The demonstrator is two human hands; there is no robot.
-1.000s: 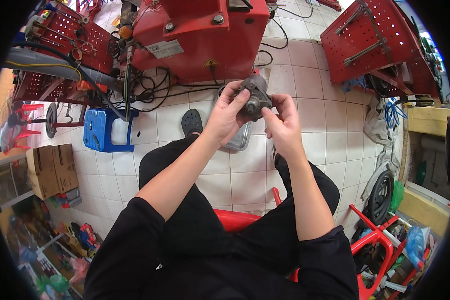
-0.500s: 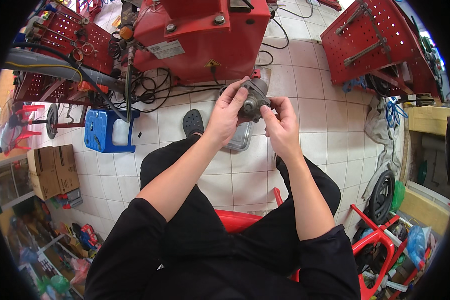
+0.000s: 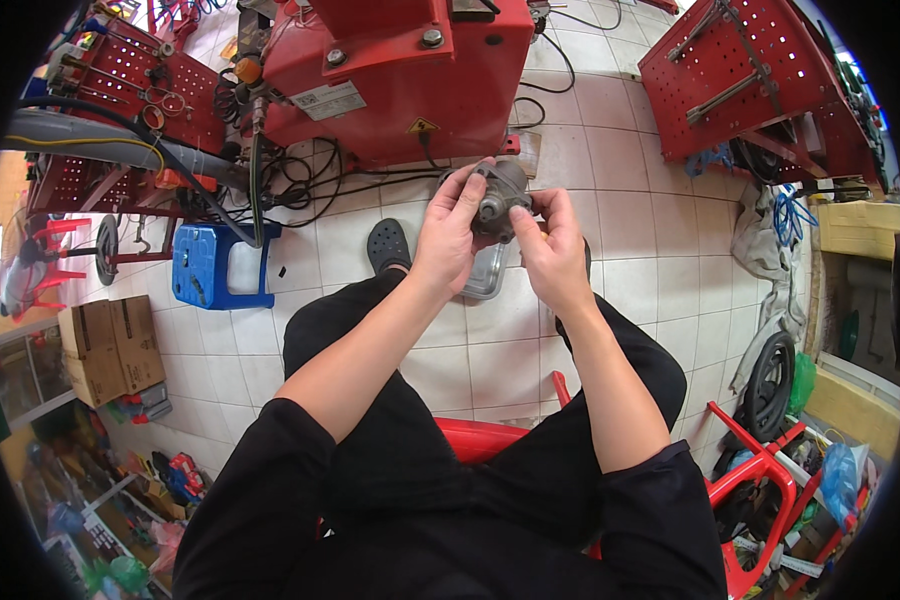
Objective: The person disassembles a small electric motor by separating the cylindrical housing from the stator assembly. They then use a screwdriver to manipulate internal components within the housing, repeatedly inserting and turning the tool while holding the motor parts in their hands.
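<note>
Between my two hands is a grey cast-metal machine part [image 3: 508, 180], with a round body and a flanged face with a raised round boss. My left hand [image 3: 448, 228] is closed around its left side, thumb on top. My right hand [image 3: 558, 245] grips its lower right edge, with the thumb against the face and the fingers partly hidden behind. Below the part, a shallow clear tray [image 3: 485, 278] lies on the floor, partly covered by my hands.
A big red machine [image 3: 400, 110] stands just ahead, with black cables [image 3: 315, 190] around its base. To the left are a blue stool [image 3: 205, 265] and cardboard boxes [image 3: 110, 345]. A red perforated rack [image 3: 740, 80] stands at the right. A red chair [image 3: 770, 480] is at lower right.
The metal part has tilted slightly in my hands and shifted a little left. My right thumb has moved left across its face. Both hands keep their grip.
</note>
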